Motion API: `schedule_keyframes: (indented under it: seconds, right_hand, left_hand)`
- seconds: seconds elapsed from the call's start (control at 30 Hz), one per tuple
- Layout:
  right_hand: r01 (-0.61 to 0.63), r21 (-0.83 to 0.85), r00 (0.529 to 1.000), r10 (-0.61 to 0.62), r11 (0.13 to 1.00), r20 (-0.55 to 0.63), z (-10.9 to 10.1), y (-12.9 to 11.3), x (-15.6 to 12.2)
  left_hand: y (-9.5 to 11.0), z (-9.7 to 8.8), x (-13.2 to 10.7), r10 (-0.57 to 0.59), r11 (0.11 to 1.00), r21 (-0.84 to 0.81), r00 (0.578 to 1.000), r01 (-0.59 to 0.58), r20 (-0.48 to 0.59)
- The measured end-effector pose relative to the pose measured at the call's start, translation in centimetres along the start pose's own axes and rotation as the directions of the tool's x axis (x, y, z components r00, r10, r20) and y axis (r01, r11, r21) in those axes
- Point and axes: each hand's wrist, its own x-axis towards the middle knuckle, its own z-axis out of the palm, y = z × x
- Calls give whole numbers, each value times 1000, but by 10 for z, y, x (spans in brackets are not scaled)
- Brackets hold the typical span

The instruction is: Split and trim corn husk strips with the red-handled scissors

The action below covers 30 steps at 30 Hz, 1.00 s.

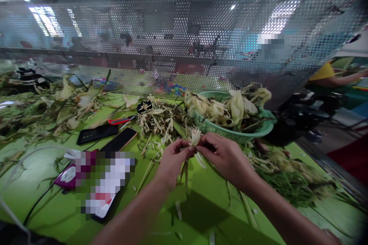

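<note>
My left hand and my right hand meet above the front of the green table. Between their pinched fingertips is a small folded piece of pale corn husk, shaped rather like a bud. One loose strip hangs down from it. Both hands are closed on this piece, and the fingers hide its lower part. Just beyond them lies a heap of small dried husk pieces. A green plastic basket filled with husks and corn silk stands behind my right hand.
Left of my hands lie a red-handled cutter, a dark phone, another phone and a purple device with cables. Husk piles cover the far left. Green fibres lie at right. A perforated metal screen borders the table.
</note>
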Motion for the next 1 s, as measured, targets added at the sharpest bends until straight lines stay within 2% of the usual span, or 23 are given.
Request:
schedule_keyframes:
  seconds: [0.17, 0.37, 0.47, 0.57, 0.63, 0.8, 1.0]
  right_hand:
    - [20, -53, 1000, -20, 998, 7, 3, 0, -1]
    - [0, -127, 996, -11, 992, -90, 10, 0, -3]
    - [-55, 10, 995, 55, 998, -88, 9, 3, -1]
    - [-95, 210, 994, 104, 973, -32, 8, 8, 2]
    - [-102, 286, 994, 106, 953, 0, 9, 10, 3]
    - [-114, 343, 993, 116, 933, 14, 13, 10, 4]
    - [-77, 329, 996, 86, 941, -14, 15, 10, 4]
  left_hand:
    - [-1, 0, 0, 22, 1000, -21, 1000, -22, -13]
    - [-4, -2, 2, -14, 993, -116, 999, 8, -51]
    - [-4, -3, 2, -5, 989, -148, 999, -2, -49]
    - [-4, -3, 2, 19, 991, -135, 999, -25, -46]
    - [-3, -4, 2, 15, 991, -130, 999, -19, -38]
    - [-3, -3, 1, -4, 985, -170, 1000, -1, -30]
    - [-3, -1, -1, -8, 996, -86, 1000, 6, -22]
